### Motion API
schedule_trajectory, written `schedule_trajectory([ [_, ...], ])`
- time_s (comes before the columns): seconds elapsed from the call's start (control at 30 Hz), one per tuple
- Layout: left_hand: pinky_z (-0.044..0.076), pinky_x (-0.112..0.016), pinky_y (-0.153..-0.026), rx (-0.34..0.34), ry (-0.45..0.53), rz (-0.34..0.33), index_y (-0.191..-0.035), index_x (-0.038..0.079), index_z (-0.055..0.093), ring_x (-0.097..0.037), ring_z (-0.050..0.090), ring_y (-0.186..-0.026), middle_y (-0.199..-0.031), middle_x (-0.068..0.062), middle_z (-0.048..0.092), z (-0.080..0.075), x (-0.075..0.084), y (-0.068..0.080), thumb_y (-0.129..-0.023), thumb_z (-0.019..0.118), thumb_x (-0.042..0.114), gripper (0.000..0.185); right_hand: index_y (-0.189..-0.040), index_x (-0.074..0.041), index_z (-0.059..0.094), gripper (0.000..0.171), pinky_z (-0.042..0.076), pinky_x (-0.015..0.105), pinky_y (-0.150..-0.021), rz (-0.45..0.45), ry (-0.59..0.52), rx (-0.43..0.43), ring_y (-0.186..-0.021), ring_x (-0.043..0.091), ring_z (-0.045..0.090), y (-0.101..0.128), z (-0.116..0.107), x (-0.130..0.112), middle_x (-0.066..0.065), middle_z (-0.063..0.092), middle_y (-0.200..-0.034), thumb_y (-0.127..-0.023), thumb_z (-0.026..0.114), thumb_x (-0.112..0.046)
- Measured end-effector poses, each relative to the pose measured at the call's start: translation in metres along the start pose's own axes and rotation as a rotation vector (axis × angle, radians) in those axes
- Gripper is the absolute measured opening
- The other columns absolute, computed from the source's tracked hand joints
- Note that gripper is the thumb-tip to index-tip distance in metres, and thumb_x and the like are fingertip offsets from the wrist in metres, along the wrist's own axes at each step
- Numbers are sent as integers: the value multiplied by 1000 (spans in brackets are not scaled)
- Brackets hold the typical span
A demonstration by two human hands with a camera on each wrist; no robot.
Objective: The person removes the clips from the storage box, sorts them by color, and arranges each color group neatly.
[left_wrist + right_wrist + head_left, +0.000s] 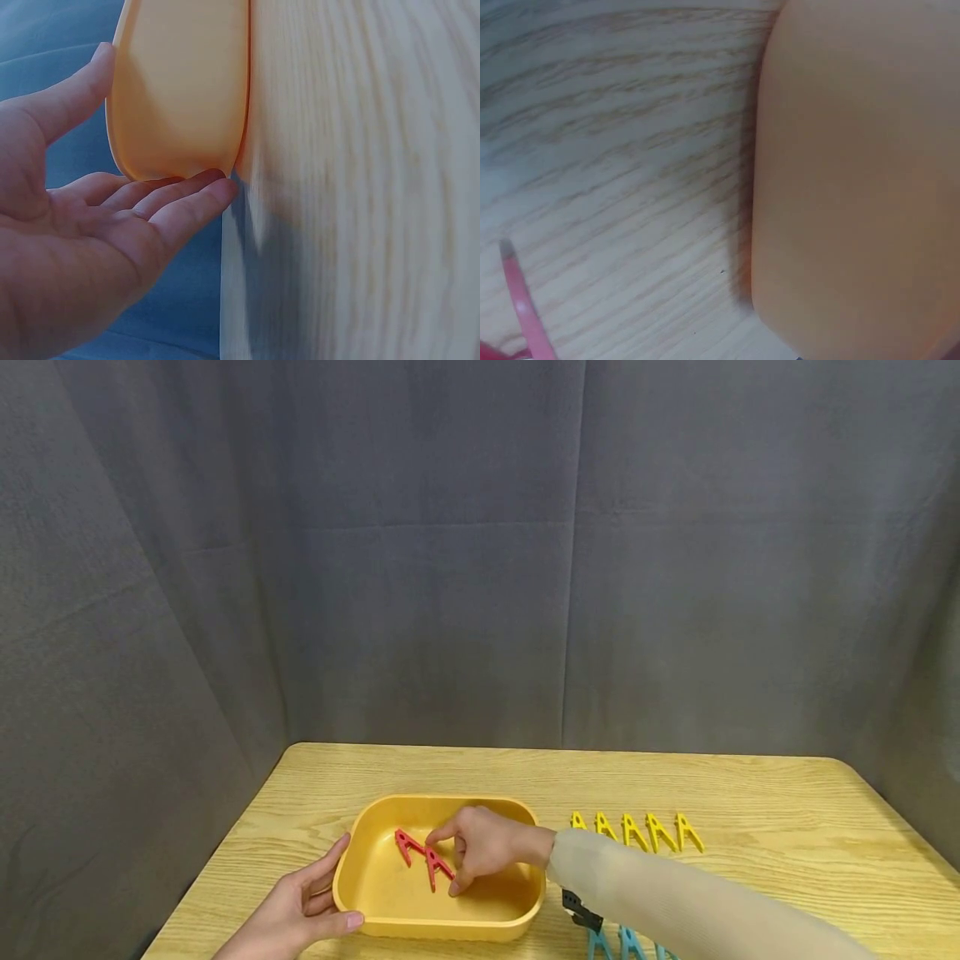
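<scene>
In the head view, a yellow-orange plastic tub (405,927) stands on the table. Two red clothespins (408,842) lie touching on its floor. My right hand (483,842) reaches into the tub, index finger and thumb spread apart at either side of the nearer clothespin. Contact with that clothespin is too small to make out. At the tub's left end is my left hand (292,902), thumb against the near corner and fingers along the outer wall. The left wrist view shows those fingers (191,206) nearly straight against the tub (187,82).
Several yellow clothespins (686,832) stand in a row right of the tub. Several blue clothespins (630,943) lie nearer, partly covered by the right sleeve (675,893). On the table outside the tub, a red clothespin (525,307) shows. Grey curtains (450,610) hang behind the table.
</scene>
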State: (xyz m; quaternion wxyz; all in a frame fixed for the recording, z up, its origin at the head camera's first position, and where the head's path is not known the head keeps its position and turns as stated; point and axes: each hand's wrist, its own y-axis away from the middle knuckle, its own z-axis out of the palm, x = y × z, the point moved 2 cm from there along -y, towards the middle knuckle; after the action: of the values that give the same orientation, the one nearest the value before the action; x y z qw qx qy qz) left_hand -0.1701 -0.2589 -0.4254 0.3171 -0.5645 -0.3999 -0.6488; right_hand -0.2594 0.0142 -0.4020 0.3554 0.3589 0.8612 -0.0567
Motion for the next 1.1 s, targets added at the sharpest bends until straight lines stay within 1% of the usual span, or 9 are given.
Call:
schedule_trajectory([
  [0.17, 55, -40, -101, -1, -10, 4, -165, -5, -2, -44, 44, -143, -165, -39, 12, 0, 0, 0, -102, 72, 8, 99, -130, -5, 75, 58, 25, 17, -48, 5, 31, 8, -45, 1, 33, 1, 1, -1, -11, 38, -48, -76, 96, -6],
  [0.3, 54, -40, -102, -4, -10, -1, -165, -5, -3, -44, 42, -144, -165, -38, 11, 0, 1, -1, -102, 71, 8, 98, -128, -6, 77, 58, 22, 18, -46, 11, 73, 31, -43, 1, 30, 5, 2, -3, -11, 35, -46, -75, 99, -14],
  [0.37, 54, -40, -102, -4, -6, -5, -165, -5, -3, -44, 42, -144, -166, -38, 11, 0, 1, 0, -102, 71, 8, 98, -128, -6, 76, 60, 23, 17, -45, 16, 79, 43, -43, 0, 31, 7, 2, -4, -12, 37, -46, -74, 100, -16],
  [0.5, 55, -40, -102, -2, -2, -4, -165, -4, -3, -44, 43, -144, -166, -38, 12, 0, 1, 0, -102, 72, 8, 99, -129, -4, 76, 61, 23, 17, -45, 35, 25, 53, -43, 1, 33, 9, 3, -4, -12, 39, -46, -73, 99, -10],
  [0.6, 54, -40, -102, -13, 4, 9, -165, -5, -4, -44, 43, -144, -165, -38, 11, -1, 1, 0, -102, 71, 7, 98, -129, -1, 75, 61, 24, 17, -45, 43, -36, 47, -44, 1, 35, 10, 4, -3, -10, 43, -46, -72, 97, -4],
  [0.7, 54, -39, -102, -27, 5, 27, -164, -5, -5, -44, 42, -144, -165, -39, 10, -1, 1, 1, -102, 70, 6, 98, -128, 1, 75, 59, 25, 17, -46, 37, -70, 39, -44, 2, 36, 9, 4, -2, -9, 45, -46, -73, 96, -1],
  [0.87, 54, -38, -103, -30, 12, 41, -164, -5, -5, -40, 43, -143, -165, -38, 10, 0, 0, 1, -103, 70, 7, 97, -124, 0, 77, 55, 26, 16, -47, 10, -75, 43, -44, 1, 37, 7, 5, -1, -7, 46, -46, -73, 96, -2],
  [1.0, 54, -38, -103, -29, 17, 42, -165, -5, -4, -39, 43, -143, -166, -37, 10, 0, 0, 1, -103, 70, 6, 97, -121, 1, 78, 53, 32, 15, -47, -7, -71, 52, -44, -1, 43, 8, 4, -3, -7, 53, -47, -71, 97, -3],
  [1.1, 54, -38, -103, -27, 16, 38, -165, -5, -4, -39, 43, -144, -166, -37, 9, 0, 1, 1, -103, 70, 6, 97, -120, 0, 78, 54, 34, 15, -48, -2, -76, 59, -45, 0, 46, 10, 3, -5, -8, 57, -48, -71, 98, -4],
])
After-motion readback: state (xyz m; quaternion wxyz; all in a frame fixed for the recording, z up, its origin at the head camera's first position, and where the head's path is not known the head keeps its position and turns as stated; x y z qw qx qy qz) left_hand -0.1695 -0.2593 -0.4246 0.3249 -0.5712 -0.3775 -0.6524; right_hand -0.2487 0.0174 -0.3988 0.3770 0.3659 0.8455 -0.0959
